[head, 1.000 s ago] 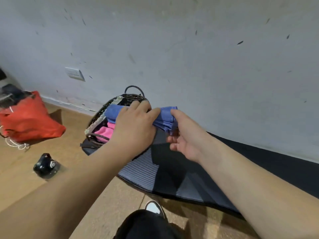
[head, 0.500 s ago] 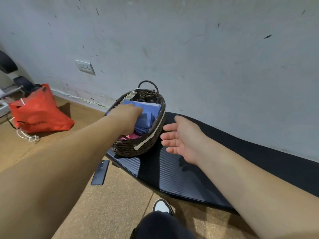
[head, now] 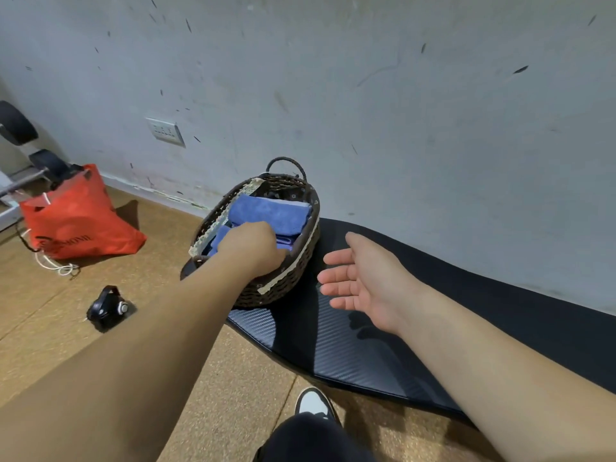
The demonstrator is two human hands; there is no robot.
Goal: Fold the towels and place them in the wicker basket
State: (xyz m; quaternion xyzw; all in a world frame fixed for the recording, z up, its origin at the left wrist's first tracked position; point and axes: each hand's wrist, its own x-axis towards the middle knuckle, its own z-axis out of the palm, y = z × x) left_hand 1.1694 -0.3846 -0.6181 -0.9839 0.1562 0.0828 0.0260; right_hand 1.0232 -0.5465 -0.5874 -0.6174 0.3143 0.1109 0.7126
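the left hand [head: 251, 250] is down inside the wicker basket [head: 278, 290], knuckles up, fingers bent into the folded blue towels [head: 270, 211]; the fingertips are hidden, so i cannot tell whether they grip the cloth. one towel roll lies just beyond the hand, against the far side of the basket. the right hand [head: 363, 283] hovers just right of the basket, fingers straight and relaxed, holding nothing. the basket stands on the left end of a black mat [head: 366, 355]. an orange bag [head: 76, 221] sits far left.
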